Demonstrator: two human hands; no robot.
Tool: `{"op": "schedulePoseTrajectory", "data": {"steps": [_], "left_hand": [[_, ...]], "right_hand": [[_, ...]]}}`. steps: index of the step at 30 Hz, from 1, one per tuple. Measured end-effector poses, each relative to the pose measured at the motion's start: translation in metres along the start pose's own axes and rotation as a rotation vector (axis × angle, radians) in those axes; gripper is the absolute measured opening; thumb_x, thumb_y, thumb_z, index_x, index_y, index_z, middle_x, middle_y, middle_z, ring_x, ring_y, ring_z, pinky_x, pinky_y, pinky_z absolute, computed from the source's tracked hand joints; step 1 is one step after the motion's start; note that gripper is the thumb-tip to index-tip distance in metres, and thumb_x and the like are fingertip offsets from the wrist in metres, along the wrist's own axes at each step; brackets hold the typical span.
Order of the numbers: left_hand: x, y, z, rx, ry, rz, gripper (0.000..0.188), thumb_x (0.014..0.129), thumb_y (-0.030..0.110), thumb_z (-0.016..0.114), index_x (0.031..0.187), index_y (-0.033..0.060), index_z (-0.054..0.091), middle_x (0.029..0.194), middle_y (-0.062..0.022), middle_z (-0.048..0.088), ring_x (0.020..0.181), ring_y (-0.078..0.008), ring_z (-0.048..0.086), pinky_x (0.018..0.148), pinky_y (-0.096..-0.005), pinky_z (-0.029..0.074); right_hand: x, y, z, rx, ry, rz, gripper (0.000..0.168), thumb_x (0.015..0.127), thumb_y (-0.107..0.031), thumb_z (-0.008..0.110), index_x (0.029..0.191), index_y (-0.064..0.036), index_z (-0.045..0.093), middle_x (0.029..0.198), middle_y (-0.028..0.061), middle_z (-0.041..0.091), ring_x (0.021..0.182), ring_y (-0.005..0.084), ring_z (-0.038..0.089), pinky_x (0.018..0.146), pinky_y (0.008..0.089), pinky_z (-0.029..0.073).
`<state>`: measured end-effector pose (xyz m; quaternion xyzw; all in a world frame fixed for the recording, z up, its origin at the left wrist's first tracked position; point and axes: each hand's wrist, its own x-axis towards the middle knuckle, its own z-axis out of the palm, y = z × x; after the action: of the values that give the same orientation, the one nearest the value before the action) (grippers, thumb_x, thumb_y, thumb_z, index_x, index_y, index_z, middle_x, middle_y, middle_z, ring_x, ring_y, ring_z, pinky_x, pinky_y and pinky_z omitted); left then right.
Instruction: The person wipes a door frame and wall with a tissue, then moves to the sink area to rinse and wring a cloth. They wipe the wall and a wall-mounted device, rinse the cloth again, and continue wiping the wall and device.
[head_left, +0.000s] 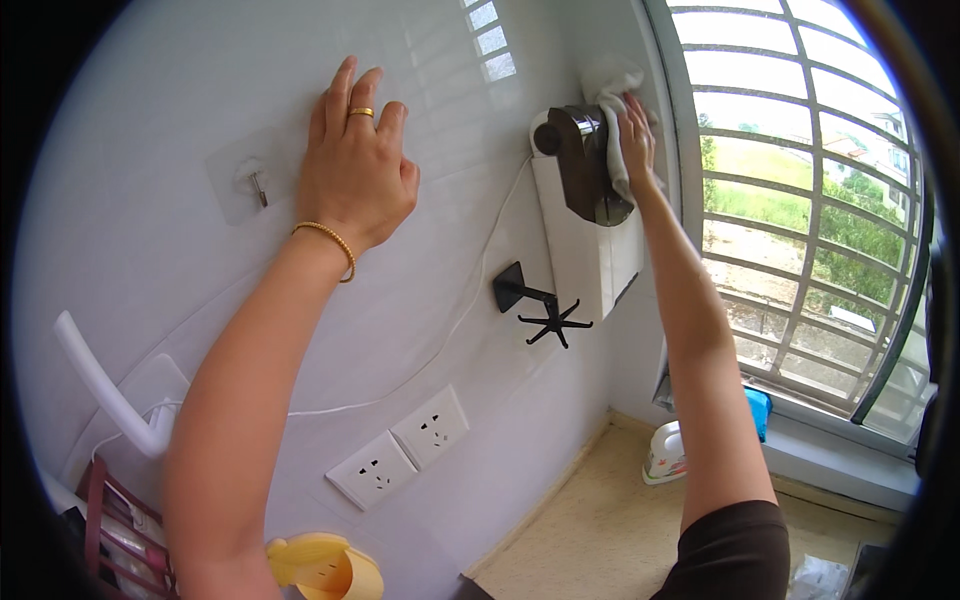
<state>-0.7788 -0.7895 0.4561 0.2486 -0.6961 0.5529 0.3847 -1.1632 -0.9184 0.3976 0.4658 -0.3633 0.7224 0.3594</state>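
My left hand, with a ring and a bead bracelet, rests against the pale wall, fingers apart and holding nothing. To its left a clear adhesive hook is stuck on the wall. My right hand presses a whitish cloth to the window-side face of a white wall-mounted unit with a dark translucent cover. Part of the cloth is bunched above my fingers, near the corner of the walls. A thin white cable runs down from the unit.
A black multi-arm hook juts out below the unit. Lower down are wall sockets, a yellow holder, a white bracket and a dark red rack. A barred window is at right, with a white bottle on the counter below.
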Motion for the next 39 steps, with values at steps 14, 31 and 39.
{"op": "schedulePoseTrajectory", "data": {"steps": [14, 31, 39], "left_hand": [[0.001, 0.005, 0.001, -0.011, 0.018, -0.060, 0.028, 0.070, 0.009, 0.052, 0.097, 0.0021, 0.055, 0.126, -0.0156, 0.038, 0.128, -0.0319, 0.022, 0.102, -0.0422, 0.025], [0.002, 0.007, 0.011, 0.028, 0.067, -0.027, 0.029, 0.070, 0.011, 0.053, 0.098, 0.0034, 0.053, 0.127, -0.0140, 0.038, 0.128, -0.0303, 0.023, 0.101, -0.0414, 0.026], [0.003, 0.013, 0.002, -0.018, 0.085, -0.055, 0.030, 0.070, 0.013, 0.053, 0.098, 0.0015, 0.054, 0.127, -0.0153, 0.038, 0.128, -0.0310, 0.022, 0.102, -0.0411, 0.026]], "right_hand": [[-0.115, -0.090, -0.046, 0.002, -0.222, 0.250, 0.055, 0.088, -0.037, 0.031, 0.134, -0.007, 0.029, 0.138, 0.0152, 0.024, 0.129, 0.0329, 0.017, 0.105, 0.0430, 0.006], [-0.095, -0.146, -0.064, -0.422, -0.554, -0.381, 0.049, 0.077, -0.022, 0.054, 0.125, -0.014, 0.044, 0.126, 0.0165, 0.041, 0.117, 0.0383, 0.035, 0.099, 0.0513, 0.026], [-0.029, -0.173, -0.029, -0.740, -0.497, -0.794, 0.029, 0.074, -0.024, 0.056, 0.099, -0.009, 0.057, 0.110, 0.0077, 0.052, 0.113, 0.0219, 0.041, 0.100, 0.0541, 0.019]]}}
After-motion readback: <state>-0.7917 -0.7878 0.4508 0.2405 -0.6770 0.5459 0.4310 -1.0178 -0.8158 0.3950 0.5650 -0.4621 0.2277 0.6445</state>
